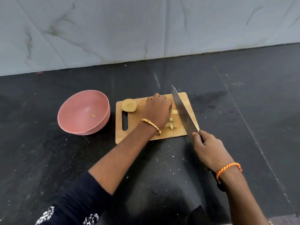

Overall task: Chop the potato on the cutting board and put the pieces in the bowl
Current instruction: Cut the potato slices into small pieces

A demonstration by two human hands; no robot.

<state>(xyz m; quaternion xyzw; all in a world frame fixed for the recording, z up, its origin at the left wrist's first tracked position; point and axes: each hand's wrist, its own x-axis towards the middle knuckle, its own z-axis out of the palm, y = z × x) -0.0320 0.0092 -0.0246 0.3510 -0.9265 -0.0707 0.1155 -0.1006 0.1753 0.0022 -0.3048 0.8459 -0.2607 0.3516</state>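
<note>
The left hand (158, 109) curls over a piece of potato (174, 111) in the middle of the cutting board (141, 127), while the right hand (209, 148) grips the handle of the knife (183, 111), whose blade sits just beside the left fingers. Fingers that close could get nicked if the blade drifts left. The loose cut pieces (170, 125) near the wrist may get knocked onto the tabletop (162, 159); the uncut half (129, 105) waits at the board's far left corner, beside the bowl (83, 111).
</note>
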